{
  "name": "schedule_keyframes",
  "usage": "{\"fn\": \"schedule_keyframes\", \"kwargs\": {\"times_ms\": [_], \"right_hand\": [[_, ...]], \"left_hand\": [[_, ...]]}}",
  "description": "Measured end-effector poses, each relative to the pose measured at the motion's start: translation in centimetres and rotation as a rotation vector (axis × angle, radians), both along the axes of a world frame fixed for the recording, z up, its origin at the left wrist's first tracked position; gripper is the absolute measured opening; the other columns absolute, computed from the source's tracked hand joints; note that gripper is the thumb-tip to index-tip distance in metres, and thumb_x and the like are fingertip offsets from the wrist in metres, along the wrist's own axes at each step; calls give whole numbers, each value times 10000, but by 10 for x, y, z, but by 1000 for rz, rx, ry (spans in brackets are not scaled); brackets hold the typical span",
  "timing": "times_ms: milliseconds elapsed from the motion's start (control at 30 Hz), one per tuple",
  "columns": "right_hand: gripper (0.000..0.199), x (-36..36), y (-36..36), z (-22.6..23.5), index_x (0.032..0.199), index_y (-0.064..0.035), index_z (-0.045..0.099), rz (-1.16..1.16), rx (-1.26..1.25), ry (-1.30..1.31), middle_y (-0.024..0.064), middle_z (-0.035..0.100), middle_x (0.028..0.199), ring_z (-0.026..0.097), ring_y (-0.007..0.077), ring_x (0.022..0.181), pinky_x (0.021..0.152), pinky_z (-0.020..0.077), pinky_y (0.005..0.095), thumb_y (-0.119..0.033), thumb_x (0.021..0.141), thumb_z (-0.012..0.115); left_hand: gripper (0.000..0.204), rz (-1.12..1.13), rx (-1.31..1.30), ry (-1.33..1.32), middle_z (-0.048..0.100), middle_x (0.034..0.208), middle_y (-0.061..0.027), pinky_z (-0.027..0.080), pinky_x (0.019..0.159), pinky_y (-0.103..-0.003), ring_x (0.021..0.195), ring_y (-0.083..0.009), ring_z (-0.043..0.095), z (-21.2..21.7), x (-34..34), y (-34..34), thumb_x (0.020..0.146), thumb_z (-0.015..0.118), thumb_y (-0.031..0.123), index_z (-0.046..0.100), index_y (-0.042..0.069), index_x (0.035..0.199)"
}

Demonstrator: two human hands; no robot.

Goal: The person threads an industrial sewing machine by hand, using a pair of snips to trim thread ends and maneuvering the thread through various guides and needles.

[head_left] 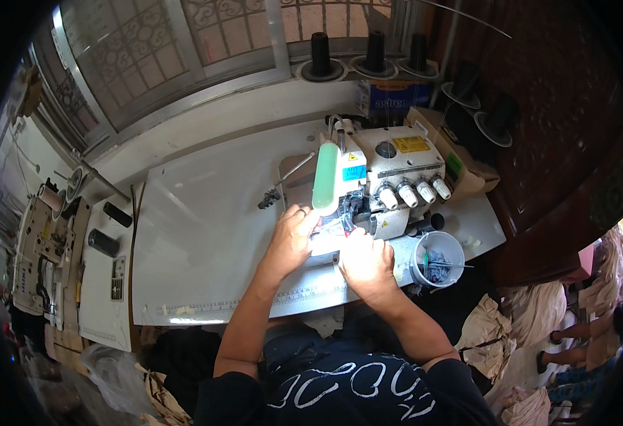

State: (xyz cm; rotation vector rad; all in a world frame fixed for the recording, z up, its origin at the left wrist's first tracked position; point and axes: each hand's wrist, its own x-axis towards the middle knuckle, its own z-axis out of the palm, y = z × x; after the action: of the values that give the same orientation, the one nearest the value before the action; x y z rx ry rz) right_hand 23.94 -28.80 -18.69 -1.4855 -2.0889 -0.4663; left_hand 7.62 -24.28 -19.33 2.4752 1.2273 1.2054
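Observation:
An overlock sewing machine [418, 167] stands at the right of the white table [212, 234]. A pale green lamp [326, 181] hangs over its needle area, which is strongly lit. My left hand [288, 245] reaches in from the left with fingers bent, its fingertips beside the lamp's lower end. My right hand [367, 266] is closed in front of the needle area, close to the left one. A small red piece [349, 226] shows at its fingertips; its kind is unclear. Glare and the lamp hide what lies between both hands.
A white bucket [419, 270] with scraps and a thin rod stands right of my right hand. Black thread cones [319, 57] stand behind the machine, near cardboard boxes [460, 160]. Another sewing machine [38, 245] is at far left. Fabric heaps [492, 334] lie at lower right.

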Motion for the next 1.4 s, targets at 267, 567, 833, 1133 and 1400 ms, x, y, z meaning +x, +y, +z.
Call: {"fn": "schedule_keyframes", "kwargs": {"times_ms": [267, 567, 833, 1133, 1400], "right_hand": [[122, -15, 1, 8, 766, -13, 521, -107, -282, -46, 78, 569, 575, 613, 237, 507, 470, 481, 352, -122, 733, 564], [135, -14, 7, -2, 776, 0, 524, -112, -326, -13, 97, 573, 594, 618, 230, 537, 472, 488, 365, -122, 729, 557], [123, -1, -11, 24, 736, -10, 540, 1, -149, -60, 39, 536, 533, 590, 208, 463, 413, 466, 339, -115, 800, 530], [121, -13, 1, 6, 755, -33, 510, -110, -249, -119, 78, 553, 555, 589, 214, 481, 488, 459, 343, -134, 728, 571], [136, -17, 4, 7, 769, -9, 520, -108, -298, -44, 90, 585, 592, 618, 219, 499, 463, 485, 348, -134, 735, 565]], "left_hand": [[127, 6, 5, -5, 544, 739, -103, 428, 689, -370, 755, -273, 518, -1, -1, -1, 681, 579, -25, 559, 11, 801], [113, -13, 31, -60, 519, 694, -159, 423, 623, -393, 692, -334, 523, 0, 2, 0, 663, 488, -89, 493, 6, 724], [110, -4, 62, -46, 518, 689, -154, 424, 618, -392, 698, -328, 533, 1, 2, 1, 666, 495, -86, 495, 7, 726], [153, 6, 11, 36, 534, 760, -98, 415, 695, -372, 769, -274, 509, -3, -3, 0, 672, 584, -15, 558, 26, 817], [115, -15, 36, 7, 526, 749, -80, 412, 686, -366, 760, -261, 508, -7, -3, 1, 682, 589, 12, 541, 43, 781]]}}
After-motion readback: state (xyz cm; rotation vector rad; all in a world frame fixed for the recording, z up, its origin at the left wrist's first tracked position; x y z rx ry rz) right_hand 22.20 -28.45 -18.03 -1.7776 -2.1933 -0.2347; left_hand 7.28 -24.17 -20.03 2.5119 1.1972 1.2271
